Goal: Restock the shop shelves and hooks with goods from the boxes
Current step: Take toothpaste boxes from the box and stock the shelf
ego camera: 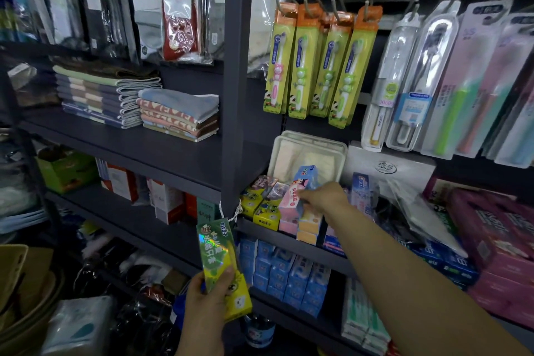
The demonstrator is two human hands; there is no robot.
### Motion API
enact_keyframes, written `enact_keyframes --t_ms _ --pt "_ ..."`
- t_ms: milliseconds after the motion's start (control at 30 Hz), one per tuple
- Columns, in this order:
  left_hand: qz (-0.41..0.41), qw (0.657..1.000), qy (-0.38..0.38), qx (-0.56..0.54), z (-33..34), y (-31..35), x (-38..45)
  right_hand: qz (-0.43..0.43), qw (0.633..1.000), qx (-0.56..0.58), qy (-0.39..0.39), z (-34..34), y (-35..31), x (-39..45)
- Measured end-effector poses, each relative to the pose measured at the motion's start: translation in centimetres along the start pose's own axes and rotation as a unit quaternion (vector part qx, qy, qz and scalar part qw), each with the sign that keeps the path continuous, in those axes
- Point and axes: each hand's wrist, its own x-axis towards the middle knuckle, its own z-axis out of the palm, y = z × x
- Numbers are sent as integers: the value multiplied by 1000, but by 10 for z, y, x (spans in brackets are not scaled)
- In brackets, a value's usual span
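Meanwhile, your right hand pinches a pink-and-blue toothpaste box above the shelf front edge; your left hand fingers clamp a green box.

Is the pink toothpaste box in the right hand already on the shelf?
Not yet: the right hand holds the pink box tilted above the shelved boxes.

A dark grey metal shelf unit carries two stacks of folded striped cloths side by side on its upper board. On the right-hand shelf stand small yellow, pink and orange cartons, touching, before a white plastic lidded box. Blue cartons fill the shelf below.
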Motion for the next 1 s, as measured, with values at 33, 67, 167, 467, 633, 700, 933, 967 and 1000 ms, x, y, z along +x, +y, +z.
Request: enact_keyframes --t_ms 33,67,167,467,633,700,933,967,1000 --pt "-4 1000 6 1 0 0 2 -8 999 -33 0 -1 -4 -1" --pt "-7 1000 13 3 0 -1 4 -18 997 -75 1 -2 -6 0" --pt "-10 1000 23 4 0 -3 5 -38 986 -161 19 -3 -10 2" --pt "1 1000 17 -6 1 -9 4 -210 971 -107 41 13 15 -18" --pt "-9 1000 8 -13 3 -10 1 -284 935 -208 -40 27 13 -26" --pt "-7 1000 11 -15 2 -9 -1 -283 935 -209 -49 24 16 -27" --pt "-9 1000 5 -20 -4 -4 -8 -302 933 -194 -10 13 22 -33" --pt "-12 1000 1 -26 -4 -4 -9 -304 932 -199 -7 12 22 -34" --pt "-14 999 -1 -30 -4 -5 -10 -304 929 -209 -5 13 23 -35"
